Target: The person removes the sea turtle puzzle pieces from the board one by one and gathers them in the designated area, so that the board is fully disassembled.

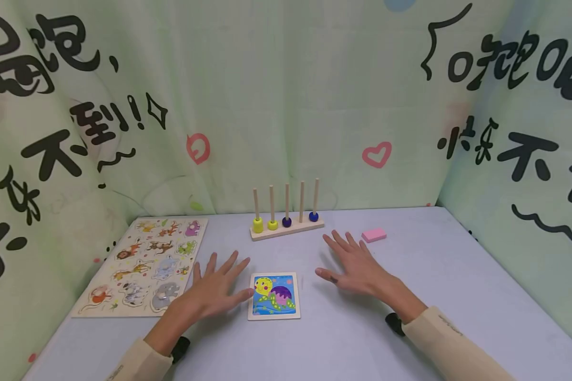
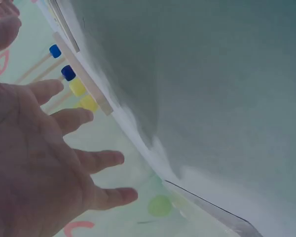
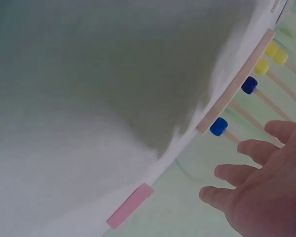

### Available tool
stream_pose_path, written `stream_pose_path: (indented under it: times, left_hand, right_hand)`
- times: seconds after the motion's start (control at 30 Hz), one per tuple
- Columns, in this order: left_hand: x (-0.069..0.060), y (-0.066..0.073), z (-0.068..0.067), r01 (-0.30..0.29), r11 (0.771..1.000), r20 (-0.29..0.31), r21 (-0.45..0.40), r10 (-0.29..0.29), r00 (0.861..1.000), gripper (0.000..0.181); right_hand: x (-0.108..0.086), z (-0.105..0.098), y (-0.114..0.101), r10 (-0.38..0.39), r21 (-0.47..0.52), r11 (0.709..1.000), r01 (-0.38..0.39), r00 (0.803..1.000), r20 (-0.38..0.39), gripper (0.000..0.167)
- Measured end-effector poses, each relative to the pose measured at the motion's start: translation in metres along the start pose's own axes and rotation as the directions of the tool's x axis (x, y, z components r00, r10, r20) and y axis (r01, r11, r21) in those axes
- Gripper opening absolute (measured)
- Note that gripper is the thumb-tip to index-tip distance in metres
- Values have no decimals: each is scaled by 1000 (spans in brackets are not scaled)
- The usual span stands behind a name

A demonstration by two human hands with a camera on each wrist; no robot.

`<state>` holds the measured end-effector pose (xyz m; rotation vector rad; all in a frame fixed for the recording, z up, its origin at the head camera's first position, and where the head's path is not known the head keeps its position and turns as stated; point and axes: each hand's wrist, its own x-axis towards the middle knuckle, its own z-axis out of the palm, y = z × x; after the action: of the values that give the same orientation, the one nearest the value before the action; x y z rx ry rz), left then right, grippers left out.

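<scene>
My left hand (image 1: pixel 214 288) hovers palm down with spread fingers, between the animal board and a small turtle puzzle (image 1: pixel 274 296). Its thumb reaches close to the puzzle's left edge; whether it touches cannot be told. To the right of the puzzle, my right hand (image 1: pixel 355 267) is likewise spread above the table and holds nothing. Beyond both hands stands a wooden peg rack (image 1: pixel 288 230) with five upright pegs. Yellow beads (image 1: pixel 258 225) sit on the two left pegs, a dark blue bead (image 1: pixel 286 222) on the middle one and another blue bead (image 1: pixel 313 216) on the rightmost.
A large wooden animal puzzle board (image 1: pixel 159 264) lies on the left of the white table (image 1: pixel 343 344). A pink block (image 1: pixel 374 235) lies just past my right fingertips. Printed curtains (image 1: pixel 286 106) surround the table at the back and sides.
</scene>
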<state>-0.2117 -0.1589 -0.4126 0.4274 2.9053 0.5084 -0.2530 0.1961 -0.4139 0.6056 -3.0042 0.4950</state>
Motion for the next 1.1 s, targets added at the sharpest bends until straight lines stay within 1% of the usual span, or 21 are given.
stream_pose_path:
  times: [0.17, 0.3, 0.37, 0.6, 0.83, 0.97, 1.1]
  left_hand:
    - [-1, -1, 1, -24, 999, 65, -26, 26, 998, 84]
    - [-2, 0, 2, -46, 998, 111, -41, 50, 993, 90]
    - [-2, 1, 2, -48, 998, 130, -39, 53, 990, 93]
    - [-4, 4, 1, -46, 999, 157, -26, 49, 986, 97]
    - [-4, 7, 1, -14, 1000, 190, -10, 16, 982, 98]
    - [-4, 7, 0, -9, 1000, 199, 5, 8, 980, 97]
    - [-6, 8, -1, -18, 1000, 195, 12, 15, 981, 97]
  right_hand:
    - [3, 2, -7, -12, 25, 1000, 11, 999, 36, 92]
    - [7, 4, -15, -35, 69, 997, 31, 998, 54, 87]
    - [9, 6, -19, -47, 90, 995, 41, 997, 61, 84]
    - [20, 12, -40, -62, 146, 988, 46, 993, 105, 79]
    - [30, 19, -58, -98, 220, 973, 67, 986, 133, 69]
    - [35, 22, -66, -133, 253, 963, 96, 982, 132, 60]
    - [41, 26, -74, -191, 272, 951, 147, 972, 140, 48]
